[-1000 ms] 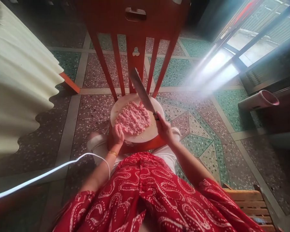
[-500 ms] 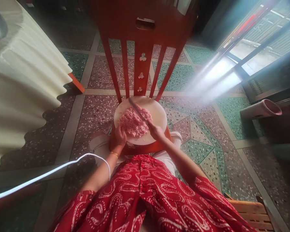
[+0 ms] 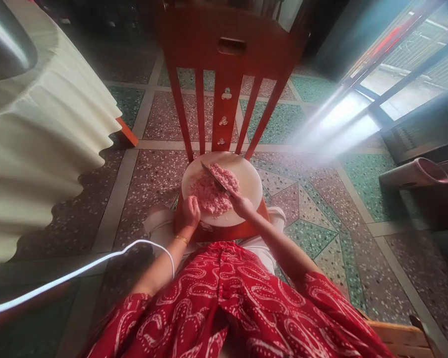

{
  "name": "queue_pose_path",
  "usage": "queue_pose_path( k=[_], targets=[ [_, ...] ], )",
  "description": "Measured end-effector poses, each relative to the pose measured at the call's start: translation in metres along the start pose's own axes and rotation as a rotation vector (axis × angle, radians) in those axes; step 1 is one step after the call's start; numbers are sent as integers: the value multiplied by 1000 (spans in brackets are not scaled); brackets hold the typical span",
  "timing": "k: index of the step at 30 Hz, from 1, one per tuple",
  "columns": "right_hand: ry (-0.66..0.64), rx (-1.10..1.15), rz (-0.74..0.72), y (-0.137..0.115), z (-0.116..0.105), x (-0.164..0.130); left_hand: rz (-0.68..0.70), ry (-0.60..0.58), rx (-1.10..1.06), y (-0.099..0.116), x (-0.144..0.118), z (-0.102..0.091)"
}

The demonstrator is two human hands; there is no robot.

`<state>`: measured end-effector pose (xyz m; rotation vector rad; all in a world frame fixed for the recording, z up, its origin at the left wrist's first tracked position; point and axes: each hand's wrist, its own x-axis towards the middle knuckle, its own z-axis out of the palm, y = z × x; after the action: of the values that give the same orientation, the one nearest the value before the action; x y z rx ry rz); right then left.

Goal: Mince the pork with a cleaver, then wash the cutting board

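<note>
A round white cutting board (image 3: 251, 182) lies on the seat of a red wooden chair (image 3: 227, 64). A heap of pink minced meat (image 3: 213, 192) covers its middle. My right hand (image 3: 242, 206) grips the handle of a large knife (image 3: 213, 177), whose blade lies down across the meat, pointing to the upper left. My left hand (image 3: 190, 211) rests on the board's near left edge, fingers curled against the rim beside the meat, with a gold bangle on the wrist.
A cream pleated tablecloth (image 3: 41, 144) hangs at the left with a metal bowl on top. A white cable (image 3: 78, 271) crosses the lower left floor. A pink-rimmed tube (image 3: 414, 174) lies at the right. A wooden stool (image 3: 399, 338) sits at bottom right. Terrazzo floor surrounds the chair.
The knife was raised high over the board, then came down; its blade is now in the meat. My left hand stayed on the board's edge. The view tilted slightly.
</note>
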<state>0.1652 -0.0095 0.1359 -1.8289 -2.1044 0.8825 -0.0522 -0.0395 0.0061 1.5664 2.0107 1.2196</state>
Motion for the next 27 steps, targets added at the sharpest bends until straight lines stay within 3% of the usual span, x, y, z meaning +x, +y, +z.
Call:
queue_pose_path(
  k=[2, 5, 8, 11, 13, 15, 18, 21, 25, 27],
  targets=[
    [3, 11, -8, -2, -9, -4, -6, -3, 4, 0, 0, 0],
    [161, 80, -140, -14, -27, -9, -8, -5, -8, 0, 0, 0],
    [275, 130, -206, -21, -20, -8, 2, 4, -18, -1, 0, 1],
    [118, 69, -89, -11, 2, -4, 9, -3, -1, -2, -1, 1],
    [8, 18, -27, -4, 5, -4, 17, 8, 10, -3, -1, 0],
    [15, 10, -37, -4, -6, -7, 35, 1, 24, -5, -2, 0],
    [154, 64, -136, -20, -28, -12, 44, -16, 35, -8, -3, 1],
    [269, 138, -217, -31, -23, -13, 29, -8, 33, -9, -3, 3],
    [81, 69, -90, -12, 9, -20, 16, 6, 33, -8, -3, 2],
    [4, 47, -42, -2, 7, -29, 9, -8, 18, -6, -3, 1]
  ],
)
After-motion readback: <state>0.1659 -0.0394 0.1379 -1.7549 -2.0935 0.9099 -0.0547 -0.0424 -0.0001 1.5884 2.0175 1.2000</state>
